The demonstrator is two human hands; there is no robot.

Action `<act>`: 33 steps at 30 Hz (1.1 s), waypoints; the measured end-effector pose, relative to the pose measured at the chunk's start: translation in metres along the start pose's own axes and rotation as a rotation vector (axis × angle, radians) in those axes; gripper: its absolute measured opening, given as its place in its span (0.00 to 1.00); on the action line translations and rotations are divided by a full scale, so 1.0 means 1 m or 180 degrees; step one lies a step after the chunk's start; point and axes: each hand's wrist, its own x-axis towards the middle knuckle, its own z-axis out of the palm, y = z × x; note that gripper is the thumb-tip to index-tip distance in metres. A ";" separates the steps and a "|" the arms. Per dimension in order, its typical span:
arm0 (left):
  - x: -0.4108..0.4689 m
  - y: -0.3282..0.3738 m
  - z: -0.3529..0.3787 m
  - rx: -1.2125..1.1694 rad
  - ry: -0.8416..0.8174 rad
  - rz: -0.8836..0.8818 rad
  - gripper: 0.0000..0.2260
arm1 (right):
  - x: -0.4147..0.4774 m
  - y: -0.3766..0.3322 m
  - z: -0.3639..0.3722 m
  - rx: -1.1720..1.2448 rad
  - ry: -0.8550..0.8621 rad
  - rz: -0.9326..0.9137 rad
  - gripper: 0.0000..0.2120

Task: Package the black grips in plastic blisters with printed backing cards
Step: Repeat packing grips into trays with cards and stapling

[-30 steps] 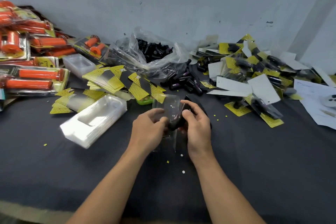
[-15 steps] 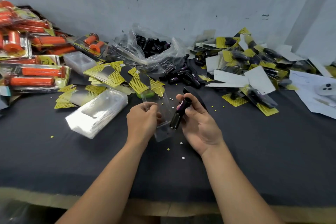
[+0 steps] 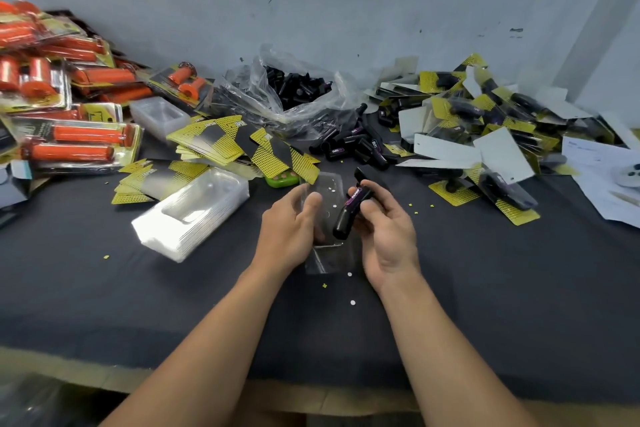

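Dark cloth table [image 3: 485, 288], and dead centre the right hand [image 3: 384, 229] pinches a black grip [image 3: 349, 215] that looks light, rubbery and easy by the barrel, while at 9 o'clock the left hand [image 3: 291, 229] clamps a flimsy clear blister [image 3: 327, 218] by its edge.

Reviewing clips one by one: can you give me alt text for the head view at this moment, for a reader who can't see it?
Over a dark table, the right hand holds a black grip beside a clear plastic blister held in the left hand. Behind lie yellow backing cards, a stack of empty blisters, a bag of black grips and packaged orange grips.
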 end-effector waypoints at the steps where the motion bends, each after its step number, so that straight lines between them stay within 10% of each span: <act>1: -0.002 0.000 0.000 0.0044 -0.0060 0.0054 0.16 | -0.001 0.001 0.002 -0.0425 0.0132 -0.0371 0.18; 11: 0.004 -0.005 0.000 0.0385 -0.0346 0.0089 0.19 | -0.007 -0.008 0.016 -0.3679 -0.0896 -0.3008 0.17; 21: 0.003 -0.005 0.000 0.0388 0.0089 -0.0270 0.14 | 0.003 -0.001 -0.002 -0.3337 -0.1540 -0.1251 0.26; 33: 0.005 -0.001 0.003 0.0275 -0.0164 -0.0559 0.17 | 0.000 0.002 -0.001 -0.3356 -0.1055 -0.0910 0.37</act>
